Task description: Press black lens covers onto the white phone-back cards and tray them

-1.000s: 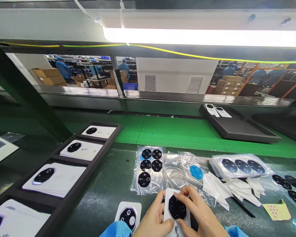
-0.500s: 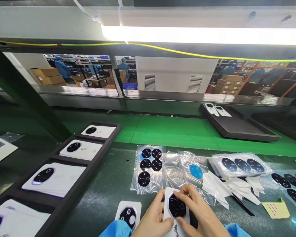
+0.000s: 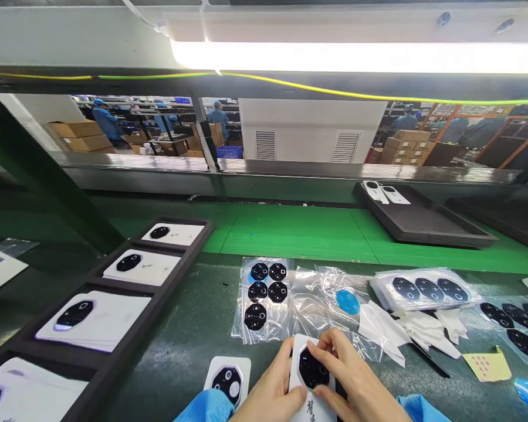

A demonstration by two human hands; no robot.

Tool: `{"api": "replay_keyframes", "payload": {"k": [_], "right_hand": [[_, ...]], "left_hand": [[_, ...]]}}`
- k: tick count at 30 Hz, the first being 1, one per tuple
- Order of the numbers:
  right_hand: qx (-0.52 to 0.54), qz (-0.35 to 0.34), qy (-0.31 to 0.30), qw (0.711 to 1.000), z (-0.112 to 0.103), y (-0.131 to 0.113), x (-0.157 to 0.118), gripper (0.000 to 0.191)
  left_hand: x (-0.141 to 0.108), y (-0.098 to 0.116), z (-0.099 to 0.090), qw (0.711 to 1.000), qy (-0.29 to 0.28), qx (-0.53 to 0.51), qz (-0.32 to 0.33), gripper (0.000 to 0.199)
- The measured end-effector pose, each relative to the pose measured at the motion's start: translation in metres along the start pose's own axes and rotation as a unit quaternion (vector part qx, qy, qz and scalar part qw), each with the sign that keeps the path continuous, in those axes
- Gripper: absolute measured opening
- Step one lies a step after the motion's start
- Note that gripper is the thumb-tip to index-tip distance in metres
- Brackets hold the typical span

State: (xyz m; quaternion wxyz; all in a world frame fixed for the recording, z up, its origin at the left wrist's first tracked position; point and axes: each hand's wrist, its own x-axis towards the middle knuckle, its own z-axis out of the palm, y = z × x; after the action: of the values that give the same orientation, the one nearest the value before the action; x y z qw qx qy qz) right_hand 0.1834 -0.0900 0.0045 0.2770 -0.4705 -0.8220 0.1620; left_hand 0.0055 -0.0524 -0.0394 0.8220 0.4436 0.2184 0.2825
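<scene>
Both my hands hold a white card (image 3: 312, 404) at the bottom of the view, with a black octagonal lens piece (image 3: 312, 369) on its face. My left hand (image 3: 273, 387) grips the card's left edge. My right hand (image 3: 352, 378) has its fingers on the card's upper right, beside the black piece. Just left of my left hand lies a second white card with a black lens piece (image 3: 227, 382). Ahead of my hands is a clear plastic bag of black octagonal pieces (image 3: 260, 299). A round blue film (image 3: 347, 302) lies on loose plastic further right.
A dark tray of white cards (image 3: 101, 293) runs along the left. Right of my hands lie crumpled white film (image 3: 381, 331), a bagged stack of black pieces (image 3: 422, 290), and a yellow sheet (image 3: 487, 366). Beyond, a green belt (image 3: 299, 234) carries a dark tray (image 3: 422, 220).
The whole view has drifted slightly left and upward. My hands still hold the card, which sits slightly lower and further left.
</scene>
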Motion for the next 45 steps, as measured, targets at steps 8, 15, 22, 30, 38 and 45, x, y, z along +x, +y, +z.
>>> {"api": "replay_keyframes", "payload": {"k": [8,15,22,30,38,45], "right_hand": [[-0.026,0.006,-0.014,1.0,0.004,-0.002,0.001,0.064],[-0.06,0.015,-0.007,0.998,0.007,-0.006,0.001,0.055],[-0.044,0.022,0.006,0.999,0.006,-0.003,0.005,0.055],[-0.004,0.024,0.031,0.999,0.004,0.002,0.007,0.047],[0.122,0.153,0.093,0.976,-0.001,0.006,0.005,0.032],[0.407,0.321,0.008,0.855,0.006,0.002,0.013,0.066]], "left_hand": [[-0.009,-0.009,-0.008,0.978,0.151,0.14,-0.039,0.054],[-0.013,-0.001,-0.006,0.966,0.158,0.196,-0.051,0.054],[-0.01,0.014,0.001,0.967,0.124,0.219,-0.034,0.041],[-0.009,0.016,0.003,0.969,0.126,0.213,-0.01,0.048],[-0.009,0.023,0.008,0.975,0.131,0.181,0.0,0.054],[-0.008,0.018,0.004,0.979,0.129,0.158,-0.006,0.051]]}}
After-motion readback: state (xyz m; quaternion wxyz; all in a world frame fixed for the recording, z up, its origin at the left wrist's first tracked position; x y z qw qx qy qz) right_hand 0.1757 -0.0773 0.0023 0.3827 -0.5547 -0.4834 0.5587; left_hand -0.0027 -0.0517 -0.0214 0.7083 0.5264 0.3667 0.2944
